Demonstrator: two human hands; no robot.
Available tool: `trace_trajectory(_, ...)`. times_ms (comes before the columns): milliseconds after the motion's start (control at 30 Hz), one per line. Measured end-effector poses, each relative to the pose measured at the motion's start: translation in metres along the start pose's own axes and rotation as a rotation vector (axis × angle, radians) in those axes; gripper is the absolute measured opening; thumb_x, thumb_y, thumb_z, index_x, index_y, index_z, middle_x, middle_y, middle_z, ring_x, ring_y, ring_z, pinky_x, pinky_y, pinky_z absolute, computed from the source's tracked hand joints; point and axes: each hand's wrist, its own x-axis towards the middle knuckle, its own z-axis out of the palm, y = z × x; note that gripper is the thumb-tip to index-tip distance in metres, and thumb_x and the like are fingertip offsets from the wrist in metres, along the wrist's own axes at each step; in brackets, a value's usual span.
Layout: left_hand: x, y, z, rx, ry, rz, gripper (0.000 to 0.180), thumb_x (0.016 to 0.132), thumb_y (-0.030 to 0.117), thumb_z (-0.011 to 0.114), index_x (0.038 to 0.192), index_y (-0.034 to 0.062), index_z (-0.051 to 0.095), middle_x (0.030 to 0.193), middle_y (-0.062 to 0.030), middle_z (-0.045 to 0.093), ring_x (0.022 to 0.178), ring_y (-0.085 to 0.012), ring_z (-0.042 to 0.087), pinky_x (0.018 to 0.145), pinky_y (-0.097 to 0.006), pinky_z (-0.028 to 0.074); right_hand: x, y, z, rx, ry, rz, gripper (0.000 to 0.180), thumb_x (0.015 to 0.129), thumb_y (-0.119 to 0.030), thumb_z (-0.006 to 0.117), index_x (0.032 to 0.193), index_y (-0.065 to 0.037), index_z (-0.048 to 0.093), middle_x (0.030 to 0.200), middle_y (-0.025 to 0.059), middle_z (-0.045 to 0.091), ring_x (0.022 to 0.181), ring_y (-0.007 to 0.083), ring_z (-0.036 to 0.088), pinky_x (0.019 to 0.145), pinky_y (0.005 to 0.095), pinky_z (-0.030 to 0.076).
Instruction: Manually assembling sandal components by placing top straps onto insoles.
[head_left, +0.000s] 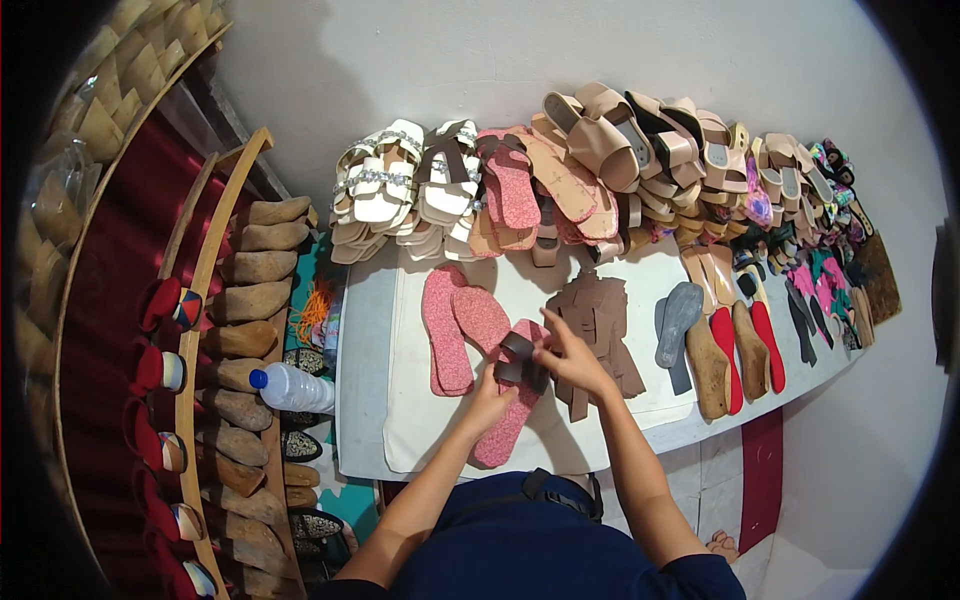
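Observation:
A pink speckled sandal sole (498,436) with a dark brown strap (512,368) across it is between my hands, tilted over the table's front half. My left hand (488,397) is closed around the sole's left edge, its thumb by the strap. At the strap's right side, my right hand (572,358) grips with thumb and lower fingers while its index finger points up and away; the underside of this grip is hidden. Just beyond lie more pink soles (447,335), one with a rounded end (480,318) overlapping it. Brown strap pieces (592,310) lie stacked beside my right hand.
Finished white sandals (383,185) and beige sandals (608,150) are piled along the wall. Wooden shoe lasts (710,375), red insoles (765,350) and grey soles (680,320) lie to the right. At left stand a water bottle (295,388) and a rack of lasts (240,340).

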Motion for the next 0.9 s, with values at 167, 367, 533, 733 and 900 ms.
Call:
trace_trajectory(167, -0.003, -0.004, -0.004, -0.783, -0.035, -0.057, 0.047, 0.08, -0.001, 0.036, 0.126, 0.0036, 0.026, 0.119, -0.016, 0.042, 0.109, -0.0268, 0.044, 0.093, -0.041, 0.037, 0.001, 0.043, -0.004, 0.032, 0.324, -0.161, 0.051, 0.077, -0.013, 0.051, 0.123, -0.003, 0.03, 0.089, 0.0097, 0.055, 0.079, 0.0163, 0.051, 0.073, 0.0277, 0.041)
trace_trajectory(367, -0.005, 0.001, -0.001, -0.897, -0.088, -0.075, 0.029, 0.082, 0.003, 0.036, 0.11, -0.0066, 0.042, 0.106, -0.0172, 0.052, 0.097, -0.0269, 0.053, 0.086, -0.041, 0.042, -0.046, 0.074, 0.043, 0.328, -0.083, 0.118, 0.038, 0.082, -0.018, 0.054, 0.113, 0.0, 0.042, 0.08, 0.0023, 0.053, 0.072, 0.0084, 0.049, 0.064, 0.0218, 0.04)
trace_trajectory(533, -0.005, -0.016, 0.014, -0.835, 0.02, 0.02, 0.028, 0.084, 0.005, 0.039, 0.109, -0.0075, 0.043, 0.107, -0.0165, 0.052, 0.099, -0.0258, 0.052, 0.087, -0.039, 0.041, -0.053, 0.068, 0.031, 0.339, -0.069, 0.176, 0.034, 0.083, -0.016, 0.052, 0.113, -0.001, 0.046, 0.086, 0.0017, 0.054, 0.078, 0.0076, 0.049, 0.068, 0.0224, 0.04)
trace_trajectory(733, -0.013, -0.009, 0.041, -0.854, 0.042, 0.01, 0.029, 0.085, 0.004, 0.04, 0.113, -0.0033, 0.04, 0.108, -0.0137, 0.051, 0.099, -0.0222, 0.052, 0.088, -0.036, 0.04, -0.056, 0.056, -0.008, 0.398, 0.154, 0.055, 0.037, 0.083, -0.019, 0.053, 0.115, -0.002, 0.045, 0.095, 0.0046, 0.054, 0.085, 0.0101, 0.051, 0.075, 0.0223, 0.041)
trace_trajectory(900, -0.025, -0.007, 0.074, -0.577, 0.177, 0.086, 0.038, 0.084, 0.002, 0.04, 0.121, 0.004, 0.03, 0.114, -0.0085, 0.046, 0.104, -0.0182, 0.047, 0.091, -0.031, 0.037, -0.062, 0.04, -0.025, 0.361, 0.155, -0.086, 0.039, 0.08, -0.01, 0.054, 0.116, -0.001, 0.044, 0.096, 0.0076, 0.055, 0.089, 0.013, 0.053, 0.078, 0.0251, 0.042)
